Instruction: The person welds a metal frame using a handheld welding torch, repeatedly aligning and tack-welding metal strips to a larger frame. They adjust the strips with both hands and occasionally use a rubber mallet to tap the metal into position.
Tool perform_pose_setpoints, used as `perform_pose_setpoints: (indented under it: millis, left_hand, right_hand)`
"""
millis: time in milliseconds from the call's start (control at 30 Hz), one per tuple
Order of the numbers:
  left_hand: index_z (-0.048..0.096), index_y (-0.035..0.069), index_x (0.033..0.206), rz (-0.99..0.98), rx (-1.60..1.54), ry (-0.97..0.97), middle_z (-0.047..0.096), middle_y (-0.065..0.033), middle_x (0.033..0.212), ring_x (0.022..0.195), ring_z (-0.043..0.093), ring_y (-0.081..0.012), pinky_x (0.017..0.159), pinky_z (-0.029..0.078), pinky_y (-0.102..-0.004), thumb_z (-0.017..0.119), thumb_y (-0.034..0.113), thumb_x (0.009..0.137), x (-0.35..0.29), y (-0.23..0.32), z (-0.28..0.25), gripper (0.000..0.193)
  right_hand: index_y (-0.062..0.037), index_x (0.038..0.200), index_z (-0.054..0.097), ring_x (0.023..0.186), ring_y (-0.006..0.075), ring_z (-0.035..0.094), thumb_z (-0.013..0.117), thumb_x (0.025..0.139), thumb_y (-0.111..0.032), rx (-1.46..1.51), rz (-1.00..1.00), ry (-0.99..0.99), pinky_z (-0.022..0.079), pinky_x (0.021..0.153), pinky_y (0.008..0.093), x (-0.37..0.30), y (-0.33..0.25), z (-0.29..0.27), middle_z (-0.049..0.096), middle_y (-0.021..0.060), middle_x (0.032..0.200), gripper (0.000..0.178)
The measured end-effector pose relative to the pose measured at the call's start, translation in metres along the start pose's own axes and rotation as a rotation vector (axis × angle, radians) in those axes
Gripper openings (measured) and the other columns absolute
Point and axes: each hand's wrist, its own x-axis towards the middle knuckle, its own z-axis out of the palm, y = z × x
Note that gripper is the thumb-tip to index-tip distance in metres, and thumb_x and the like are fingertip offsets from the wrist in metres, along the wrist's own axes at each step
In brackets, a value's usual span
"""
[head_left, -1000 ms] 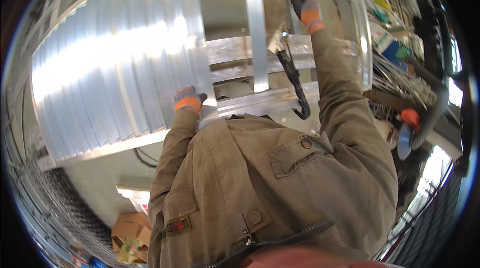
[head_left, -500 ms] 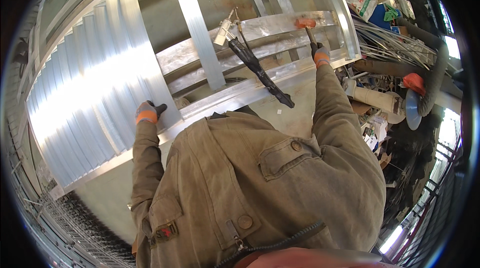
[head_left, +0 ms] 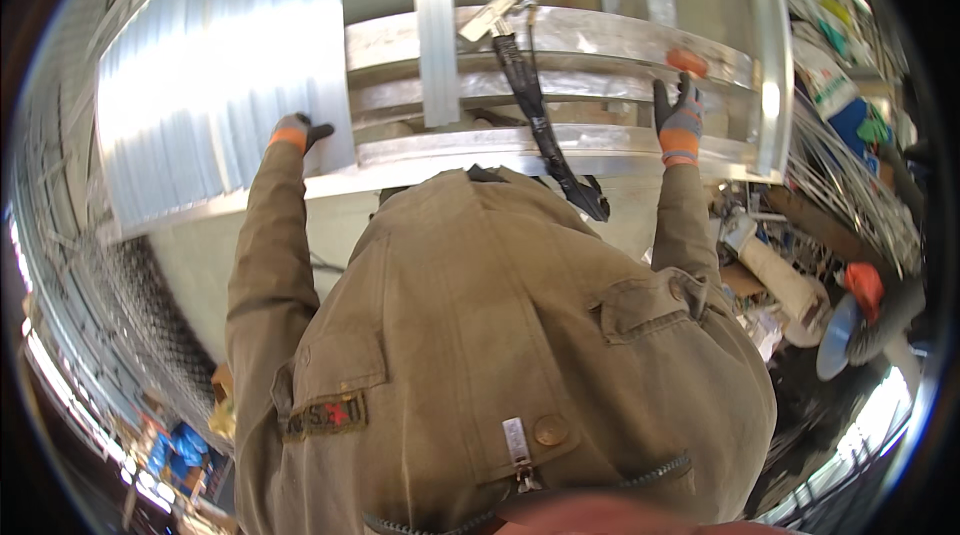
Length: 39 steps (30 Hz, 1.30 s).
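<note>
galvanised steel frame [head_left: 560,85] spans upper centre of frame, corrugated sheet [head_left: 215,85] on it at upper left. your left hand [head_left: 297,132] presses flat on sheet's lower edge, fingers mostly hidden. your right hand [head_left: 680,120] grips frame rail at upper right. black clamp [head_left: 535,105] hangs mid-frame. sheet looks placed, not visibly fastened; fixing seems left.

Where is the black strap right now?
In the head view, the black strap hangs down the middle of the metal frame, between both gloved hands, nearer the right hand.
</note>
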Motion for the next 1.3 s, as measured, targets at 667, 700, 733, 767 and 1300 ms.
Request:
perform_pose_setpoints:
  millis: [667,700,733,767,1300]
  left_hand:
    - [0.079,0.010,0.102,-0.151,-0.300,-0.154,0.071,-0.0021,0.077,0.066,0.063,-0.0162,0.061,0.052,-0.0353,0.098,0.054,0.080,0.001,0.001,-0.014,0.053]
    - [0.080,0.010,0.106,-0.133,-0.298,-0.141,0.074,-0.0035,0.081,0.070,0.065,-0.0186,0.067,0.054,-0.0375,0.098,0.056,0.080,0.001,-0.002,-0.013,0.056]
    - [0.082,0.010,0.110,-0.121,-0.296,-0.140,0.077,-0.0049,0.085,0.075,0.068,-0.0209,0.072,0.056,-0.0398,0.097,0.058,0.079,0.002,-0.003,-0.012,0.059]
    - [0.083,0.010,0.114,-0.116,-0.294,-0.146,0.079,-0.0063,0.090,0.079,0.071,-0.0232,0.077,0.059,-0.0421,0.097,0.060,0.079,0.001,-0.004,-0.011,0.063]
    - [0.080,0.014,0.090,-0.113,-0.333,-0.244,0.075,-0.0025,0.081,0.071,0.067,-0.0215,0.070,0.056,-0.0421,0.085,0.062,0.091,0.008,-0.009,-0.015,0.049]
  right_hand:
    - [-0.0033,0.162,0.045,0.117,0.0485,0.073,0.078,0.092,-0.044,-0.041,-0.285,-0.597,0.058,0.101,0.0548,0.007,-0.264,0.067,0.077,0.0279,0.125,0.087]
    - [-0.0036,0.162,0.044,0.115,0.0495,0.073,0.078,0.091,-0.040,0.077,-0.255,-0.551,0.058,0.100,0.0545,0.006,-0.259,0.056,0.077,0.0288,0.124,0.087]
    - [-0.0040,0.163,0.043,0.113,0.0485,0.074,0.078,0.090,-0.036,0.130,-0.231,-0.578,0.058,0.097,0.0537,0.008,-0.256,0.044,0.077,0.0283,0.121,0.087]
    - [-0.0044,0.164,0.042,0.110,0.0475,0.075,0.077,0.090,-0.032,0.174,-0.196,-0.605,0.059,0.095,0.0529,0.011,-0.253,0.029,0.077,0.0278,0.118,0.087]
    - [-0.0003,0.138,0.072,0.104,0.0162,0.072,0.083,0.099,-0.017,0.623,-0.629,-1.137,0.058,0.093,0.0338,0.005,-0.381,-0.042,0.080,0.0086,0.120,0.043]
